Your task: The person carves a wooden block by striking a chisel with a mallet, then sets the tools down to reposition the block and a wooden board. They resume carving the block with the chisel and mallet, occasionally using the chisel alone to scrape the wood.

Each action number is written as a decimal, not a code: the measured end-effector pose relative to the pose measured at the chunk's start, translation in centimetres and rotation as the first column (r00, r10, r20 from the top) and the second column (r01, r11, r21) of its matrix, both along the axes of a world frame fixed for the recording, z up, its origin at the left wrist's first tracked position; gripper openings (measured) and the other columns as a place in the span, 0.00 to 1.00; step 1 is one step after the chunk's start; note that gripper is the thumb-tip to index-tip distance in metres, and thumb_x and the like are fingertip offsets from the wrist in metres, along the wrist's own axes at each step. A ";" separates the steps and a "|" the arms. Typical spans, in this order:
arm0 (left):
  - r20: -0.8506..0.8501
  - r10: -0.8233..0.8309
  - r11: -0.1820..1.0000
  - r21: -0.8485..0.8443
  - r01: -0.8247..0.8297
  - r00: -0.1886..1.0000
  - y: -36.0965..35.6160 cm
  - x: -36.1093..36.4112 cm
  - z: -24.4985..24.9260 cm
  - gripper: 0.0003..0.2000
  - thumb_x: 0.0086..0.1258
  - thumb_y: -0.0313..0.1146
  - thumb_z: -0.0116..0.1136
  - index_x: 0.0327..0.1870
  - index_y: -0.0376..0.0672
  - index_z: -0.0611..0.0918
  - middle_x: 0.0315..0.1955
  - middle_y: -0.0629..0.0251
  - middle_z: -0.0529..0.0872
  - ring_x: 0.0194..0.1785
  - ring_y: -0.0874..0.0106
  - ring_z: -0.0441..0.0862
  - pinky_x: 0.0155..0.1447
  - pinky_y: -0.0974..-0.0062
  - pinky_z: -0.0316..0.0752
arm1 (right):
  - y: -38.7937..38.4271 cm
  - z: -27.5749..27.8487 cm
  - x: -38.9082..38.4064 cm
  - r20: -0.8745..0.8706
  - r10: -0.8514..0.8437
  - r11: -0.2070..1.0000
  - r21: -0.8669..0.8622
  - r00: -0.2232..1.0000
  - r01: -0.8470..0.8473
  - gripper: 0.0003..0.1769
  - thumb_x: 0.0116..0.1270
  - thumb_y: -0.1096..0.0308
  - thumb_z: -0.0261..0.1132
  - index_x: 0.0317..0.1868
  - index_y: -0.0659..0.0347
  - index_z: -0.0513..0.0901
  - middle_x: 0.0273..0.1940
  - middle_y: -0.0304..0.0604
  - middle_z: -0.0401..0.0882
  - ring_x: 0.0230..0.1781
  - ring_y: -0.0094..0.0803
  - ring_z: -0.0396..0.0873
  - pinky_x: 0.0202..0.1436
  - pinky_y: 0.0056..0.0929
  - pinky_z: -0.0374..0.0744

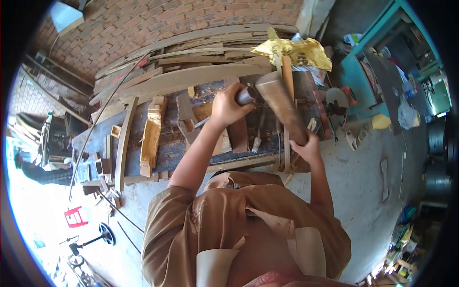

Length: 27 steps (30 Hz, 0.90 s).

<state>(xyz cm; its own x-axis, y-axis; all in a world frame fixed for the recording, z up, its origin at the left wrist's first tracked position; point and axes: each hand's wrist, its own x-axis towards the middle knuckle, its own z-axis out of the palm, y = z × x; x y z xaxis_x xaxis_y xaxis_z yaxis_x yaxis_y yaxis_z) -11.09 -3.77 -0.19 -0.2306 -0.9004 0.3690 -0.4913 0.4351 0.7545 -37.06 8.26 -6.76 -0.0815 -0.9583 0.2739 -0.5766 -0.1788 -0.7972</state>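
Observation:
My left hand (227,106) is closed around the handle of a chisel (245,96). The handle's butt end sticks out to the right, and the metal shank shows on the other side, slanting down to the left. That shank overlaps a notched wood block (185,112) on the workbench (165,138). A wooden mallet (282,103), slightly blurred, is gripped low on its narrow end by my right hand (307,147). Its wide end is up beside the chisel's butt, a small gap apart in this view. A brown board (237,134) lies beneath my left hand.
A yellowish wood piece (152,136) and a long slat (125,143) lie across the bench's left half. Planks (191,74) are stacked behind, against a brick wall (181,24). Gold crumpled wrapping (296,52) sits at the back right. Another small tool (257,143) rests near the front edge.

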 end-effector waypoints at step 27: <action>-0.117 -0.007 0.999 -0.043 0.002 0.993 2.5 2.4 0.8 0.17 0.38 0.30 0.66 0.32 0.38 0.79 0.27 0.59 0.82 0.32 0.69 0.82 0.39 0.75 0.74 | -4.7 -10.4 3.6 -0.270 0.014 0.909 0.404 0.963 0.100 0.29 0.51 0.51 0.67 0.42 0.69 0.75 0.35 0.59 0.79 0.38 0.50 0.78 0.40 0.39 0.75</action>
